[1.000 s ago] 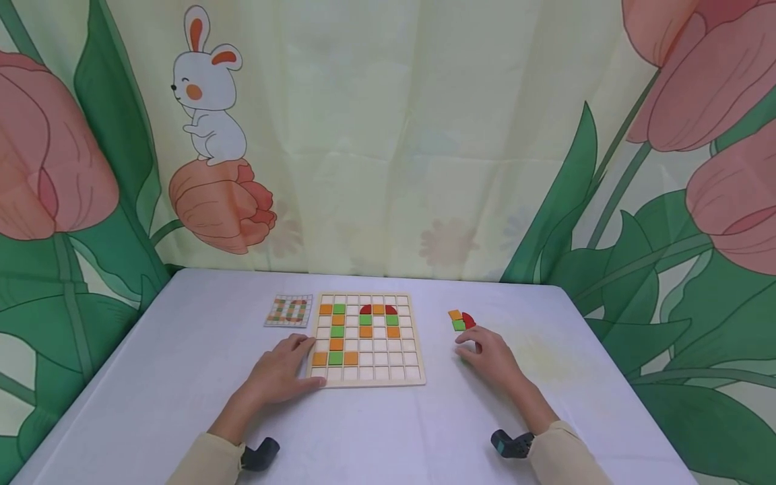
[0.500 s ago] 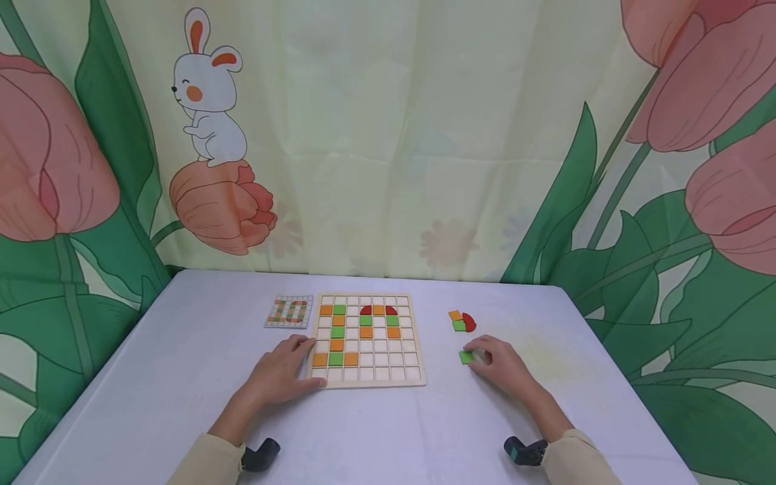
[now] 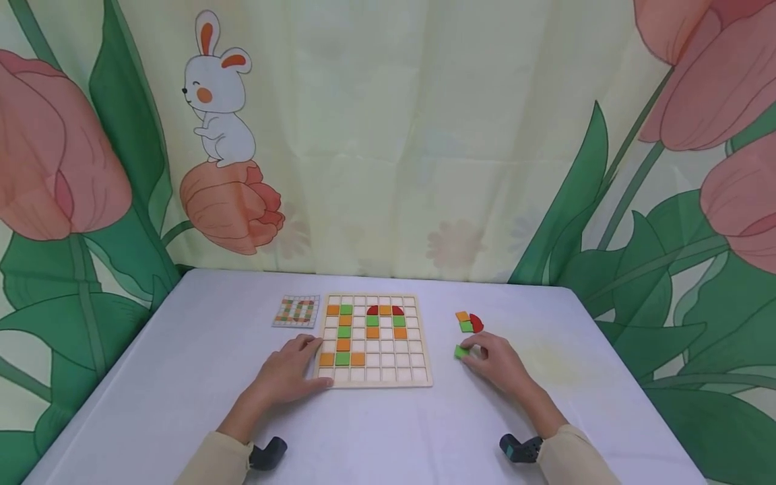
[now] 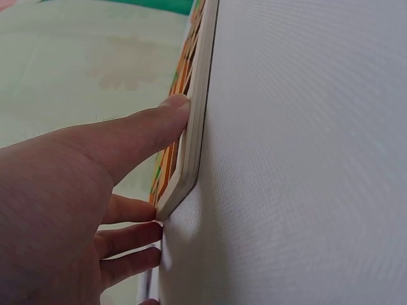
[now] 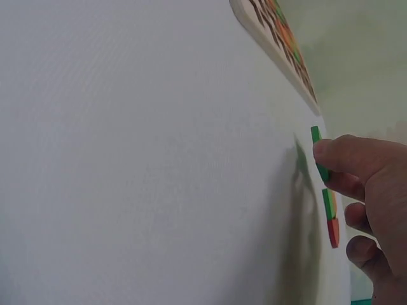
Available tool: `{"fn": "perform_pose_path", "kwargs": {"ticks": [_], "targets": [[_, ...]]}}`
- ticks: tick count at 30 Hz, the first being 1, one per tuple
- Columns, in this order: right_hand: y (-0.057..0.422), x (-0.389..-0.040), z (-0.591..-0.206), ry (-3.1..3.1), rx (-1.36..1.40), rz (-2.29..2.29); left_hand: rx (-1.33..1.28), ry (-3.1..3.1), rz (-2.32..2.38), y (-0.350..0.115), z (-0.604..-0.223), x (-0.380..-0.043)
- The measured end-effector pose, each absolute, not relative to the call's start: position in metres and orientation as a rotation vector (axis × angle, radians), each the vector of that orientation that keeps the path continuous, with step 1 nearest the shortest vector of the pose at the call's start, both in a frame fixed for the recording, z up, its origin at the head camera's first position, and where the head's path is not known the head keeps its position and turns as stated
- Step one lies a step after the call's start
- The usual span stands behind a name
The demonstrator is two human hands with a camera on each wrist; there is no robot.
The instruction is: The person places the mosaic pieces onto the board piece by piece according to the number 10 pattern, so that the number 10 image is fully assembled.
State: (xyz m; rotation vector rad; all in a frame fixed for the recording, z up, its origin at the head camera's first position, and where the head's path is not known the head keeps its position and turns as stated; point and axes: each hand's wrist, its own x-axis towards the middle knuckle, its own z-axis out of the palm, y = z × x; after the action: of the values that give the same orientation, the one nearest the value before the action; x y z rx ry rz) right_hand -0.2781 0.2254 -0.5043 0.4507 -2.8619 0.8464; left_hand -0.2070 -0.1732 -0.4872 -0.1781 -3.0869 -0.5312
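My right hand [image 3: 497, 364] pinches a green square tile [image 3: 461, 351] between thumb and fingers, to the right of the wooden grid board [image 3: 388, 361]. In the right wrist view the green tile [image 5: 320, 155] stands on edge, with its shadow on the cloth. My left hand [image 3: 285, 374] rests along the board's left side, thumb at the near edge and fingers at the left corner. Orange, green and red tiles fill some board cells in two groups. Beyond the right hand lie a loose orange tile [image 3: 463, 316], a green tile [image 3: 466, 327] and a red rounded tile [image 3: 476, 323].
A small pattern card [image 3: 296, 311] lies left of the board, printed with a coloured grid. White cloth covers the table [image 3: 376, 438]. Behind it hangs a curtain [image 3: 364, 168] with tulips and a rabbit. Black devices [image 3: 269, 454] sit at both wrists.
The right hand has taken hold of the green tile from the cloth and brought it slightly left, toward the board. The left hand stays at the board, and the head view has shifted a little.
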Motion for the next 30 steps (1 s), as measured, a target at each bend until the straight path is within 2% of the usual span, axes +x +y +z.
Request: {"fn": "perform_pose_path", "kwargs": {"ticks": [30], "targets": [[0.146, -0.289, -0.495, -2.831, 0.628, 0.939, -0.219, -3.082, -0.532, -0.177, -0.491, -0.210]]}}
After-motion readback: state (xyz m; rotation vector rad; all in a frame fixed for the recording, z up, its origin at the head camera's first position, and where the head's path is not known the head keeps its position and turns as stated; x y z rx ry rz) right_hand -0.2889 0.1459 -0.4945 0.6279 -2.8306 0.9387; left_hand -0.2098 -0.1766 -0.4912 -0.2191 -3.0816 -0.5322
